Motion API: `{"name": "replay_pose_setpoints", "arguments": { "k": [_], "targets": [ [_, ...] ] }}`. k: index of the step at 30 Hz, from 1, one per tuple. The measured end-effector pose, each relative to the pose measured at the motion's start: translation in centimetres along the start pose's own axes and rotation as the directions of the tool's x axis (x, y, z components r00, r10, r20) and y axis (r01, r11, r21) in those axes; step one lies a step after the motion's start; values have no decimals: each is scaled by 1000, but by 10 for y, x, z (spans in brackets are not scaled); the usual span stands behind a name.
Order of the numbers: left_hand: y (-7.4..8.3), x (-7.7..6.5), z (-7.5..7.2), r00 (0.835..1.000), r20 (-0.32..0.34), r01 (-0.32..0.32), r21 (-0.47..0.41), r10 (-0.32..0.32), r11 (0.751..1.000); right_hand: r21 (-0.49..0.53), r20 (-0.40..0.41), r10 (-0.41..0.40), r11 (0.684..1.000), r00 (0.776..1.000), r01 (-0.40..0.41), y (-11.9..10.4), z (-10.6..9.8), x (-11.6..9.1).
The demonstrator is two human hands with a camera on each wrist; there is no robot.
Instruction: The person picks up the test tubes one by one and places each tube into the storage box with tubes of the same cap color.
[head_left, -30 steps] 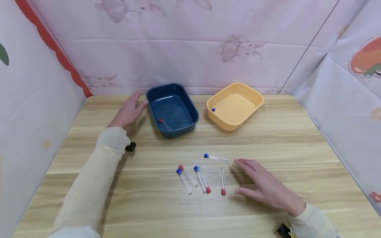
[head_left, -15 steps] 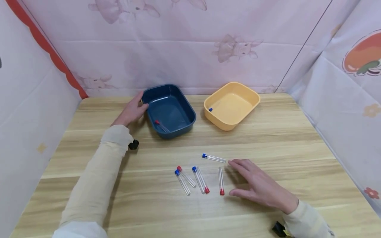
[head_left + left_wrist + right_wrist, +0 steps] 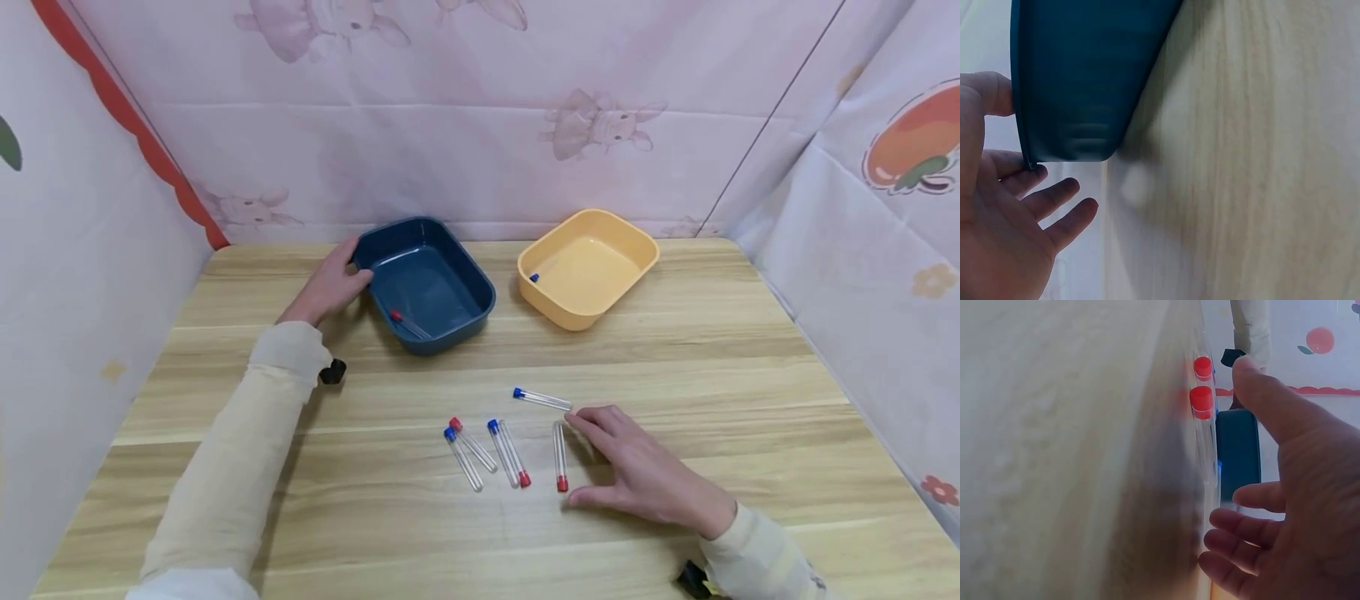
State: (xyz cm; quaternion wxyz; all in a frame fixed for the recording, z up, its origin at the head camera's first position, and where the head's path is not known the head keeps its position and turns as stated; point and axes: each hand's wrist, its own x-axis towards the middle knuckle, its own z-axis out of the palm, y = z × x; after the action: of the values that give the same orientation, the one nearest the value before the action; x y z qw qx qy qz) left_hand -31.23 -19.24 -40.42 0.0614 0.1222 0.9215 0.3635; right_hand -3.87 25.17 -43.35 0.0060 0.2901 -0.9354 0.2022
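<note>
Bringing the right hand nearer than a second ago to a red-capped test tube lying on the wooden table, with thumb and fingers parted widely and nothing held, so putting the tube within reach but leaving it ungripped. Lightly holding the far-left corner of the navy tray with the left hand, and shifting it slightly away from the yellow tray.

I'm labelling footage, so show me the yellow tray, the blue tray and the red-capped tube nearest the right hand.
Yellow tray (image 3: 600, 268): head view, inner floor.
Blue tray (image 3: 429, 279): head view, inner floor.
Red-capped tube (image 3: 560, 456): head view, clear body.
</note>
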Motion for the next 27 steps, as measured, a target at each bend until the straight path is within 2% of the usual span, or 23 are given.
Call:
{"name": "replay_pose_setpoints", "arguments": {
  "k": [6, 14, 27],
  "targets": [
    [0, -5, 0, 1000, -15, 4, 20, -3, 1000, -7, 13, -5, 1000, 1000, 5, -2, 1, 3],
    [-1, -12, -3, 1000, 16, -2, 59, 1, 998, -23, 34, 7, 1000, 999, -6, -5, 0, 8],
    [-5, -28, -7, 1000, -6, 2, 89, -2, 996, -63, -9, -32, 998, 999, 32, -7, 4, 11]
  ]
}}
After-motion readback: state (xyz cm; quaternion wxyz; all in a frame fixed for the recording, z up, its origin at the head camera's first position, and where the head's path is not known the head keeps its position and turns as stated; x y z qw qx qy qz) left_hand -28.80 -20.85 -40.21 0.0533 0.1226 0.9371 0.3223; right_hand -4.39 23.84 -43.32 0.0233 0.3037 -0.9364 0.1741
